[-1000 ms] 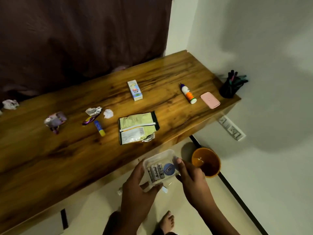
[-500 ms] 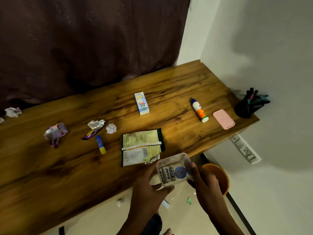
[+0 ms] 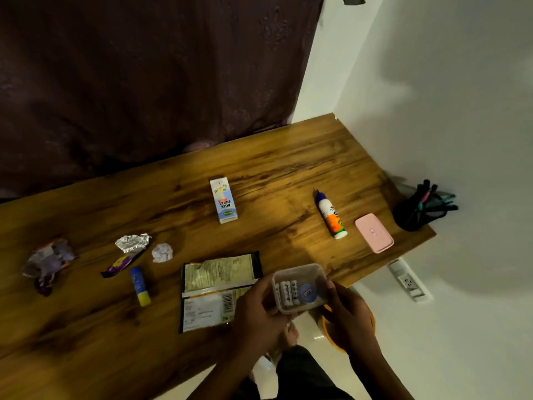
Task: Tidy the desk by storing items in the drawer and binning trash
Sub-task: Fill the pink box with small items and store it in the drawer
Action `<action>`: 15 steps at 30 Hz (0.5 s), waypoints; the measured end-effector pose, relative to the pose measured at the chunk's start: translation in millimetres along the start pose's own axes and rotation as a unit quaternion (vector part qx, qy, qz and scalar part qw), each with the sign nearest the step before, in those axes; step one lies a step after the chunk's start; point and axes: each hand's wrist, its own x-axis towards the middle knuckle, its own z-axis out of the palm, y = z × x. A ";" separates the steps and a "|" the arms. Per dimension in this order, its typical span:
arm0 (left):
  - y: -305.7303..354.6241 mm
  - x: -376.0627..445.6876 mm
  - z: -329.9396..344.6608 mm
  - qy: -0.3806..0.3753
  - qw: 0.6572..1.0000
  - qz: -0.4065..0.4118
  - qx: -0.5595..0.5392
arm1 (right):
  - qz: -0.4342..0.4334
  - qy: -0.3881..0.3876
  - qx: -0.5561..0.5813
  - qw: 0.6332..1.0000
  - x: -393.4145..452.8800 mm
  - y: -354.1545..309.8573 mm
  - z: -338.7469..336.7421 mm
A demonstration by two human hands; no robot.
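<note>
Wooden desk (image 3: 288,168), litter scattered. Both hands, left (image 3: 259,310) and right (image 3: 349,310), fingers clamped on a clear tub (image 3: 300,287) over the near edge; batteries (image 3: 286,292) and blue disc (image 3: 308,293) inside. Black cup (image 3: 409,215) holds pens.

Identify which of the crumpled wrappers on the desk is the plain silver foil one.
The silver foil wrapper, beside the white paper ball; the crumpled wrapper farther left shows purple print.

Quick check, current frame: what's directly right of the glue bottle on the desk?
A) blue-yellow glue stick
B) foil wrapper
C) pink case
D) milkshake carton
C: the pink case lies flat just right of the glue bottle, between it and the black pen holder; the other three items lie to the bottle's left.
</note>
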 end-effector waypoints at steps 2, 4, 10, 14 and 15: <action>1.1 12.8 5.1 -0.003 1.000 -0.017 -0.005 | 0.002 -0.010 -0.005 1.000 17.6 1.4 -5.5; 4.7 24.8 9.9 -0.003 1.000 -0.031 -0.001 | -0.008 -0.015 -0.015 1.000 34.7 1.9 -10.9; 19.9 48.4 28.8 0.038 0.998 -0.056 0.004 | -0.004 -0.091 -0.113 0.989 86.7 -7.9 -35.5; 24.8 57.8 42.3 0.072 0.995 -0.053 0.034 | -0.020 -0.136 -0.145 0.980 106.4 -20.8 -48.2; 24.6 59.8 46.2 0.079 0.995 -0.051 0.040 | -0.019 -0.147 -0.151 0.977 111.4 -22.3 -51.9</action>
